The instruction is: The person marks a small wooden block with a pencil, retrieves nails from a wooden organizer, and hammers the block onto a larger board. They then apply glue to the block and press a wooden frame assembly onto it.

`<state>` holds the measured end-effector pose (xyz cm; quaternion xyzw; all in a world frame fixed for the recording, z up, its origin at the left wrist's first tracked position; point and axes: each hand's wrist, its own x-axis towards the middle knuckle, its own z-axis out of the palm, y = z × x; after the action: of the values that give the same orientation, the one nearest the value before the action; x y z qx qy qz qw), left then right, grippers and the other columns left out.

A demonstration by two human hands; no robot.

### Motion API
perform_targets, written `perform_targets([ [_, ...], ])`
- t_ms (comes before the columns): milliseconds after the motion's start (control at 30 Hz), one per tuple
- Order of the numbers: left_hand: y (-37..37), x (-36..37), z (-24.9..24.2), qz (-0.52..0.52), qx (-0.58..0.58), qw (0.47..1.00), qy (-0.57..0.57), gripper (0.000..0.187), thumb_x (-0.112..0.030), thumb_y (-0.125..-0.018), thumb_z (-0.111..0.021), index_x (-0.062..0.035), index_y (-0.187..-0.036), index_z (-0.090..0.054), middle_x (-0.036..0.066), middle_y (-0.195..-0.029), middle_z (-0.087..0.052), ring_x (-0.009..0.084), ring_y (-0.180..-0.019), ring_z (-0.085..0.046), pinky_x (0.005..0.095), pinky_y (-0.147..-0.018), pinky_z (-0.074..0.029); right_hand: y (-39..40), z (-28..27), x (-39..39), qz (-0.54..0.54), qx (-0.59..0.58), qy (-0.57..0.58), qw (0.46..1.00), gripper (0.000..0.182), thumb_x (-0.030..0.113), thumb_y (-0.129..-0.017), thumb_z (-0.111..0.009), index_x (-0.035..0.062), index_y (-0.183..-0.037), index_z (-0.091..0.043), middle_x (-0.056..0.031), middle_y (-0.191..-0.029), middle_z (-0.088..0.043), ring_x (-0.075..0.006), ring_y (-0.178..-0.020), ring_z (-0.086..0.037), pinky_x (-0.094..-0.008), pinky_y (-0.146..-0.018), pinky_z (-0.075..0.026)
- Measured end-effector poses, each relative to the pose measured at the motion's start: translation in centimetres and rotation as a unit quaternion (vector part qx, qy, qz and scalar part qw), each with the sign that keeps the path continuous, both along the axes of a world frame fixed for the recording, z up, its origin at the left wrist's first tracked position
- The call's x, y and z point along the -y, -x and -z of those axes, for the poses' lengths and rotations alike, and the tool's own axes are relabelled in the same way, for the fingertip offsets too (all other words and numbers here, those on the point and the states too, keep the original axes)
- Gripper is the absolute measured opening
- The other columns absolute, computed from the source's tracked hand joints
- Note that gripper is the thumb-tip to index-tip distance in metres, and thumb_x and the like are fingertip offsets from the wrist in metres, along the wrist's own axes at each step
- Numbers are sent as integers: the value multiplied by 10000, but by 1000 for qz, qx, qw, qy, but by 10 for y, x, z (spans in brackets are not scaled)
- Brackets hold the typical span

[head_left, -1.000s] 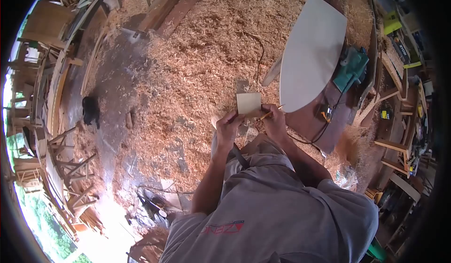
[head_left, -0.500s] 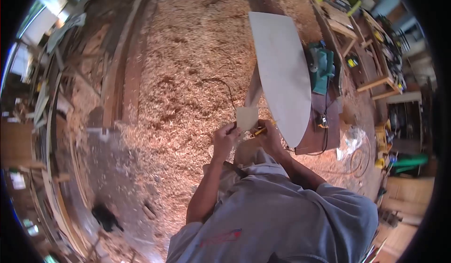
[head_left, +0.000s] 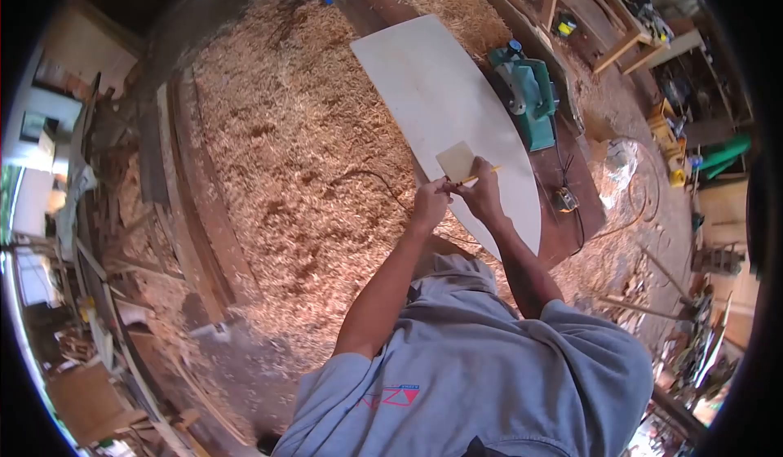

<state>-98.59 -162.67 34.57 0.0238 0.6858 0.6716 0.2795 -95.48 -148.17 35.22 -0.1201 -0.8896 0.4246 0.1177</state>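
Note:
My left hand [head_left: 432,202] is closed at the lower corner of a small pale square piece [head_left: 455,161], pinching it. My right hand [head_left: 483,193] grips a yellow pencil [head_left: 496,169], whose end sticks out past the knuckles, and its fingers meet those of my left hand below the square. Both hands are over the near left edge of a large white board [head_left: 444,90] with curved sides, straight at its far end. The square overlaps the board in this view.
A green electric planer [head_left: 530,102] rests right of the board on a dark wooden bench [head_left: 571,249]. Near it lies a yellow and black tape measure [head_left: 564,200]. A dark cord [head_left: 367,173] crosses wood shavings [head_left: 285,130] covering the floor. Long planks [head_left: 183,188] lie at the left.
My hands have moved right, carrying the square and pencil from beside the board to over it. My view has turned, so the board now slants and the planer appears further left.

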Motion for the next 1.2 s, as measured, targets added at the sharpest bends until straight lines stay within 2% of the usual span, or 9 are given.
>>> perform_targets([
  [100, 55, -6, 34, 92, -76, 988, 102, 320, 42, -811, -548, -23, -1091, -688, 57, -864, -671, 120, -763, -581, 257, -686, -483, 47, 21, -6, 44, 18, -48, 998, 661, 290, -633, -896, -19, -1065, -502, -217, -995, -599, -390, -964, -555, -477, -809, -453],
  [300, 118, -17, 44, 71, 42, 994, 69, 444, -33, -863, -551, -2, -1305, -583, 41, -883, -658, 114, -752, -625, 259, -626, -496, 110, 50, -25, 78, -1, -95, 992, 657, 247, -635, -840, 2, -1130, -485, -205, -1032, -572, -394, -1037, -500, -494, -964, -342],
  [433, 152, -17, 58, 26, -133, 971, 195, 415, -74, -863, -586, 24, -1266, -598, 116, -877, -691, 179, -702, -653, 290, -643, -514, 127, 63, -31, 95, 0, -115, 989, 739, 266, -652, -839, 5, -1228, -458, -208, -1115, -552, -380, -1096, -483, -503, -968, -342],
  [467, 161, -16, 60, 14, -133, 974, 183, 375, -138, -861, -605, 13, -1203, -629, 203, -1056, -662, 320, -942, -661, 389, -812, -520, 131, 63, -31, 101, -10, -127, 987, 765, 272, -658, -839, 5, -1259, -448, -209, -1142, -547, -379, -1118, -477, -506, -972, -340],
  [500, 172, -17, 61, 16, -124, 976, 181, 375, -138, -861, -605, 13, -1203, -629, 203, -1056, -662, 320, -942, -661, 389, -812, -520, 137, 64, -33, 101, -2, -130, 986, 765, 272, -658, -839, 5, -1259, -448, -209, -1142, -547, -379, -1118, -477, -506, -972, -340],
  [600, 199, -23, 64, 62, -326, 916, 225, 335, -154, -841, -668, -40, -1155, -641, 143, -1084, -621, 340, -1057, -579, 423, -894, -474, 136, 69, -32, 89, -7, -146, 985, 807, 304, -680, -845, 6, -1300, -423, -214, -1191, -538, -387, -1149, -475, -511, -992, -342],
  [700, 216, -29, 65, 100, -400, 885, 215, 349, -172, -821, -713, -50, -1142, -647, 126, -1043, -606, 322, -1031, -563, 440, -899, -445, 135, 69, -27, 116, 2, -144, 983, 857, 321, -689, -857, 8, -1335, -390, -218, -1244, -514, -384, -1173, -473, -513, -1013, -343],
  [900, 230, -24, 70, 163, -370, 896, 180, 335, -203, -808, -736, -99, -1117, -658, 59, -1014, -604, 270, -986, -562, 421, -869, -433, 138, 71, -20, 118, 36, -125, 984, 920, 282, -677, -876, 5, -1375, -343, -223, -1282, -485, -404, -1185, -466, -513, -1017, -351],
  [1200, 226, -24, 72, 131, -425, 875, 189, 297, -195, -819, -714, -138, -1103, -652, 17, -964, -604, 221, -888, -579, 387, -737, -431, 130, 72, -22, 85, 54, -130, 986, 963, 202, -656, -842, 49, -1418, -273, -222, -1375, -426, -407, -1241, -433, -514, -1034, -338],
])
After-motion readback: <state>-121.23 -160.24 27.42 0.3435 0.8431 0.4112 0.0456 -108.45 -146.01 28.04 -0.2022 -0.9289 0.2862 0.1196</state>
